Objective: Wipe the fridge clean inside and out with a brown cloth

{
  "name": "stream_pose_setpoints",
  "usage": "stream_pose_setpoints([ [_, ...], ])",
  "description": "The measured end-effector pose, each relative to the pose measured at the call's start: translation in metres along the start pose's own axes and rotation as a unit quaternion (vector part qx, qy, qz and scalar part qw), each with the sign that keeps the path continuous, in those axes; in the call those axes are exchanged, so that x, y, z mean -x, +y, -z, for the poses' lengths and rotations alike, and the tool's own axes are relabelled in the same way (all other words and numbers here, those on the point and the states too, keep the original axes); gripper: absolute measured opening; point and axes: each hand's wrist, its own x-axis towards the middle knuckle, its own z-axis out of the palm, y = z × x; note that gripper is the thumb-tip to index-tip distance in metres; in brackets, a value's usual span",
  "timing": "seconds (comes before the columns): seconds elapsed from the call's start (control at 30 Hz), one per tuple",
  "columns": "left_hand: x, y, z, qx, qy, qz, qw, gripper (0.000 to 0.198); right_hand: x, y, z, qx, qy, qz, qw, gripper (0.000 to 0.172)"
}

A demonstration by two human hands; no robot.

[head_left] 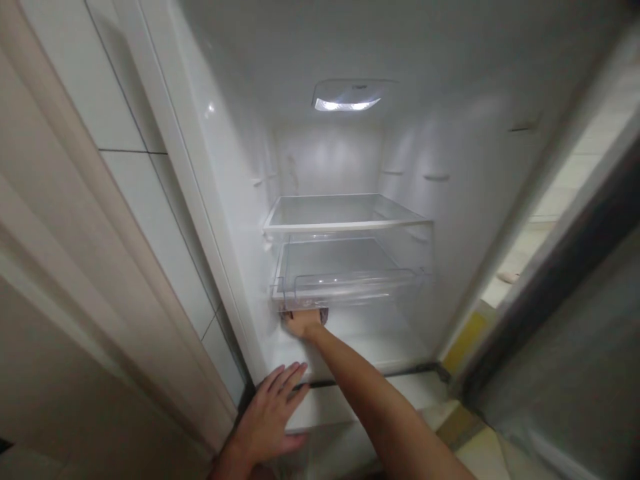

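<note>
My right hand (302,323) reaches deep into the lower left of an open refrigerator (235,200), below a clear plastic drawer (350,288). Its fingers close around a dark brownish, crumpled piece (325,315), which looks like a cloth, though most of it is hidden by the hand. My left hand (273,410) lies at the front lower left edge of the refrigerator, palm down with fingers spread and nothing in it. The white refrigerator floor (370,333) extends to the right of my right hand.
A glass shelf (345,213) sits above the clear drawer. The lamp (347,105) glows on the ceiling. At right stands the opened door (575,333); a tiled wall (145,200) and a beige frame (100,200) border the left side.
</note>
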Motion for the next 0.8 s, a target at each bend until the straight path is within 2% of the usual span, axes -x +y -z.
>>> stream_pose_setpoints([
  [0.13, -0.001, 0.001, -0.005, 0.004, 0.044, 0.005, 0.999, 0.082, 0.061, 0.001, 0.006, -0.003, 0.008, 0.037, 0.999, 0.045],
  [0.27, -0.003, 0.004, -0.004, 0.003, 0.081, 0.013, 0.997, 0.077, 0.107, 0.007, 0.008, -0.004, 0.032, 0.046, 0.998, 0.051],
  [0.37, -0.004, 0.005, 0.0, 0.011, 0.07, 0.007, 0.997, 0.076, 0.13, 0.03, 0.018, 0.002, 0.03, 0.061, 0.998, 0.055],
  [0.43, -0.005, 0.006, 0.003, 0.017, 0.064, 0.002, 0.998, 0.075, 0.139, 0.056, 0.029, 0.011, 0.025, 0.027, 0.999, 0.054],
  [0.53, -0.005, 0.006, 0.005, 0.02, 0.065, -0.002, 0.998, 0.076, 0.144, 0.101, 0.047, 0.029, 0.049, -0.074, 0.996, 0.05],
  [0.63, -0.005, 0.006, 0.003, 0.019, 0.069, -0.002, 0.997, 0.078, 0.137, 0.137, 0.059, 0.044, 0.071, -0.16, 0.984, 0.053],
  [0.7, -0.005, 0.005, 0.001, 0.021, 0.075, -0.001, 0.997, 0.078, 0.126, 0.15, 0.06, 0.052, 0.085, -0.191, 0.977, 0.052],
  [0.8, -0.004, 0.004, -0.003, 0.026, 0.078, -0.001, 0.997, 0.079, 0.099, 0.155, 0.055, 0.063, 0.101, -0.213, 0.97, 0.05],
])
